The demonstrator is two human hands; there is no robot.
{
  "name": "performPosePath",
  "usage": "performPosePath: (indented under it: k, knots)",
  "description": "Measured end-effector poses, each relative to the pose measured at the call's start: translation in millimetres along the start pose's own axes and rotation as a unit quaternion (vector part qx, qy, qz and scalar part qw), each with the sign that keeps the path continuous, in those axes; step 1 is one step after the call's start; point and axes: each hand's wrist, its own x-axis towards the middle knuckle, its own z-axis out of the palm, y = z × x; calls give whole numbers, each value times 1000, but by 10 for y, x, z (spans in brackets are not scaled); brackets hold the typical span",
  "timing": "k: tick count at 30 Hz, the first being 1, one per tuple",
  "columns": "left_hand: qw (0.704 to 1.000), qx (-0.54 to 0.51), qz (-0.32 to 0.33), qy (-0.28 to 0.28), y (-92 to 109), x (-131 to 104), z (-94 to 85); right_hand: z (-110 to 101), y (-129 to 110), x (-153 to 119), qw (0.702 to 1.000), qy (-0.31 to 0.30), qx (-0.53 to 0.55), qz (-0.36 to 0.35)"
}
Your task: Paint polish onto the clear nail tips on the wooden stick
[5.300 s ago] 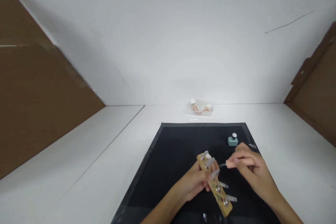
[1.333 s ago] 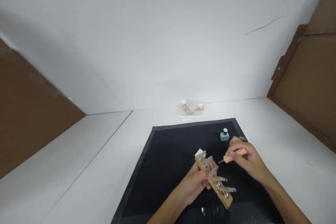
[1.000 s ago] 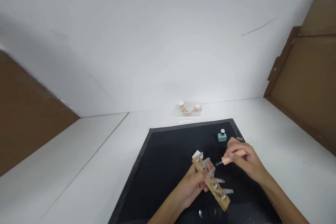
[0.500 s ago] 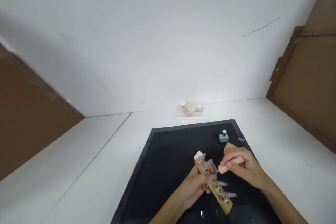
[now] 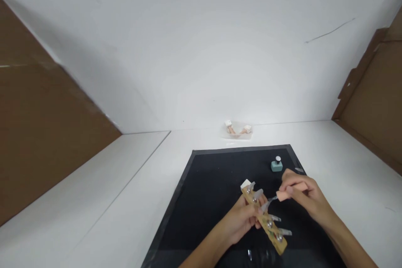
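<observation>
My left hand (image 5: 241, 221) is closed around a yellowish wooden strip (image 5: 272, 234), which slants over the black mat. Several clear false nail tips (image 5: 284, 231) stick out from the strip on round silver mounts, and a white piece (image 5: 246, 183) shows at its far end. Pinched in my right hand (image 5: 309, 197) is a nail polish brush (image 5: 283, 195) with a peach handle. Its thin end points left at a nail tip near my left thumb; whether they touch I cannot tell. Beyond my right hand a small teal bottle (image 5: 277, 166) stands upright.
The black mat (image 5: 216, 176) lies on a white table (image 5: 135, 201). At the back wall sits a clear tray (image 5: 237, 136) with white-topped pieces in it. A small clear sliver (image 5: 299, 170) lies at the mat's right edge. Brown cardboard panels (image 5: 56, 134) flank both sides.
My right hand has drawn the brush slightly right and away from the strip, so more of its thin stem shows. My left hand keeps its grip on the strip. The whole view has shifted a little.
</observation>
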Motion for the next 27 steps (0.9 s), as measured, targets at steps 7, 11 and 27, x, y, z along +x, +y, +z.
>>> performPosePath:
  k: [7, 11, 27]
  knots:
    - [1000, -3, -7, 14, 6, 14, 13, 2, 56, -2, 999, 1, -32, 35]
    - [1000, -3, -8, 11, 7, 7, 9, 11, 53, -16, 1000, -10, 17, 5]
    - [1000, 9, 0, -6, 15, 13, 6, 0, 43, -3, 998, 1, -26, 49]
